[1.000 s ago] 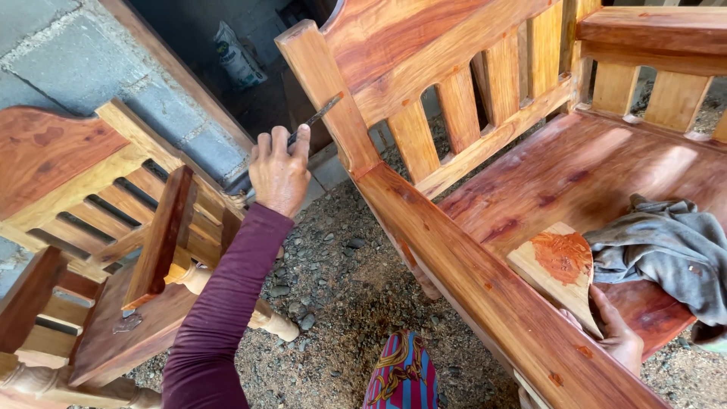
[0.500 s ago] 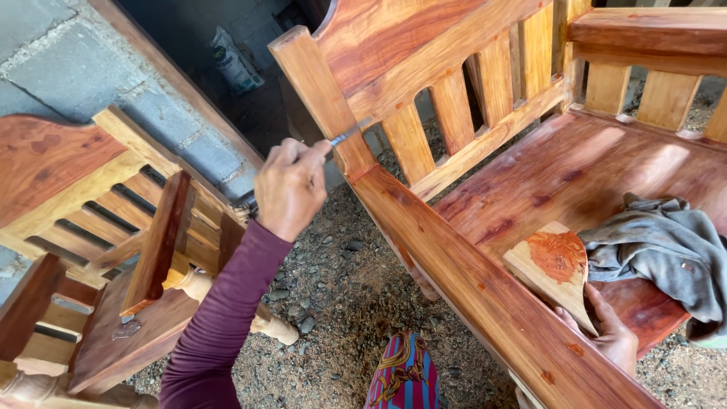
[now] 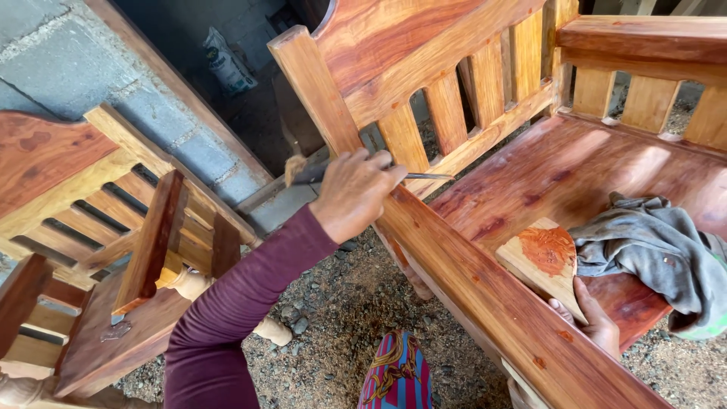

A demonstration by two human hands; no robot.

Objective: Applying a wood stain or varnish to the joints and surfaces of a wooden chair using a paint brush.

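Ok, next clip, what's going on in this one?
A person stands over a reddish wooden bench. Their left hand holds a thin metal blade tool against the front rail where it meets the arm post. Their right hand holds a small wooden board smeared with orange-red paste on the seat, beside a crumpled grey cloth. A second bench stands to the left on gravel.

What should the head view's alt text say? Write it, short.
A left hand holds a thin metal tool against a reddish wooden bench. The right hand steadies a small wood block beside a grey cloth.
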